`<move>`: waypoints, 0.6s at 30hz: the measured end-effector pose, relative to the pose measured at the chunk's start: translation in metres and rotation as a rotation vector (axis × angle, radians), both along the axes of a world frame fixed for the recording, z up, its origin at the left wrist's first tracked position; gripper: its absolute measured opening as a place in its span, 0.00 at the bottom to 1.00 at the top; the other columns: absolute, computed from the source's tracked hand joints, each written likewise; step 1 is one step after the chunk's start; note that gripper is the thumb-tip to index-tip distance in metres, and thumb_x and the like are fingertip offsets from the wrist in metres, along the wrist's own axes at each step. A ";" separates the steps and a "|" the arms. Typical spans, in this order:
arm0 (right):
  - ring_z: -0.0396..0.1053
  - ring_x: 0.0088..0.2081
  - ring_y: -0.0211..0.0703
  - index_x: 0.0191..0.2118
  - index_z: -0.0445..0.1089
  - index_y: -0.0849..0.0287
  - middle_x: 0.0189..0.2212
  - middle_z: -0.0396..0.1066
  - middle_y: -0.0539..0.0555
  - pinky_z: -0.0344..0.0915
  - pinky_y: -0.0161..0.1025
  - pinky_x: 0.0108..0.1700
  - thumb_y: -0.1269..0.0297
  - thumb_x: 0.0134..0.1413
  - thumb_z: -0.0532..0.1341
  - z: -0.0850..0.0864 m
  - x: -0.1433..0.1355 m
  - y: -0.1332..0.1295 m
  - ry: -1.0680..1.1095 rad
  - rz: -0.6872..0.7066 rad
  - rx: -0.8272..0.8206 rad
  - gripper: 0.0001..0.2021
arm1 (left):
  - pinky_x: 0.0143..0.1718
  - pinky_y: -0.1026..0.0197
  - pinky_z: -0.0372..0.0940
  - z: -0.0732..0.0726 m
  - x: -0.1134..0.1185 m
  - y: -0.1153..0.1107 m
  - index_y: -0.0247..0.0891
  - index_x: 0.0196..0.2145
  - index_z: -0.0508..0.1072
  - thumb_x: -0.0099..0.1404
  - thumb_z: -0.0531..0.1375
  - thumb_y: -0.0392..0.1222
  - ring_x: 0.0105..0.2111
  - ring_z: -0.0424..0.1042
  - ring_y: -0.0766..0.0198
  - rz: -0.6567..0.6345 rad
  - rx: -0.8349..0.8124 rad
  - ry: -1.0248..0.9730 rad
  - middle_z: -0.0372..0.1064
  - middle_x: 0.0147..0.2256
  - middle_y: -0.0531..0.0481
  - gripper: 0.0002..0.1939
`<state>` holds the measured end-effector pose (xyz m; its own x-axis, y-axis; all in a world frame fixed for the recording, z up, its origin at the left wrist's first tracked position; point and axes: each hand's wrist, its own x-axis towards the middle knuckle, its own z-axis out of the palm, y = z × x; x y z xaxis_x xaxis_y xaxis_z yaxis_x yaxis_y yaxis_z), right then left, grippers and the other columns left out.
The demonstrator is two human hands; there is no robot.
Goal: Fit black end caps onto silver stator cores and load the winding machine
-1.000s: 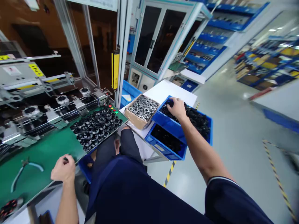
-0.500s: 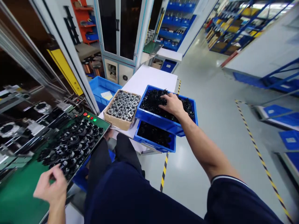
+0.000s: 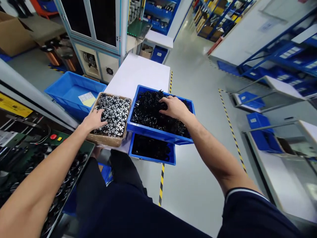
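Observation:
My left hand [image 3: 95, 120] is over a cardboard box [image 3: 105, 140] packed with silvery ring-shaped metal cores [image 3: 116, 112] that have slotted middles. Its thumb and fingers are apart, reaching down at the cores' tops. To the right, my right hand [image 3: 175, 107] is at a blue bin [image 3: 158, 130] heaped with black plastic parts [image 3: 146, 109]. Thumb and fingers are spread and bent, with the tips at the heap; I see nothing held between them. A lower blue bin [image 3: 151, 159] with more black parts sits just below the first.
At the left, a green-topped machine bench [image 3: 64, 135] carries rows of black-and-metal assemblies and a red button [image 3: 53, 136]. A blue tub [image 3: 71, 84] with a paper slip stands behind the box. The white table [image 3: 146, 71] stretches away, with racks and carts on the right.
My left hand has moved from above the green bench over to the box of metal cores. My right hand stays at the black parts. The view has turned right.

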<state>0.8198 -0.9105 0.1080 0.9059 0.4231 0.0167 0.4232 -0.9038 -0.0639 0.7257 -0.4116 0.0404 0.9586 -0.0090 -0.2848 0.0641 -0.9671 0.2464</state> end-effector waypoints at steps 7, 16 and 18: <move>0.81 0.56 0.65 0.71 0.81 0.50 0.57 0.80 0.63 0.80 0.62 0.66 0.54 0.69 0.77 0.006 0.006 -0.009 0.131 -0.033 -0.003 0.28 | 0.80 0.34 0.68 -0.025 0.040 0.005 0.32 0.73 0.77 0.68 0.78 0.52 0.75 0.77 0.24 0.021 -0.116 0.037 0.75 0.73 0.19 0.41; 0.78 0.57 0.64 0.64 0.83 0.50 0.52 0.82 0.61 0.75 0.62 0.70 0.59 0.64 0.75 0.044 -0.009 -0.001 0.124 -0.013 0.279 0.23 | 0.71 0.36 0.77 0.007 0.005 0.011 0.41 0.55 0.74 0.56 0.81 0.42 0.61 0.83 0.38 0.366 -0.824 -0.043 0.83 0.50 0.40 0.33; 0.78 0.55 0.61 0.61 0.83 0.50 0.51 0.82 0.60 0.74 0.63 0.72 0.59 0.62 0.76 0.049 -0.017 0.004 0.109 -0.045 0.392 0.23 | 0.59 0.46 0.83 0.018 -0.026 0.003 0.43 0.58 0.72 0.59 0.78 0.44 0.52 0.84 0.50 0.435 -1.061 -0.049 0.82 0.49 0.45 0.33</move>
<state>0.8024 -0.9069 0.1572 0.9287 0.3638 0.0713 0.3555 -0.8196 -0.4493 0.7001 -0.4086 0.0579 0.9491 0.1127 -0.2941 0.3100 -0.1693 0.9355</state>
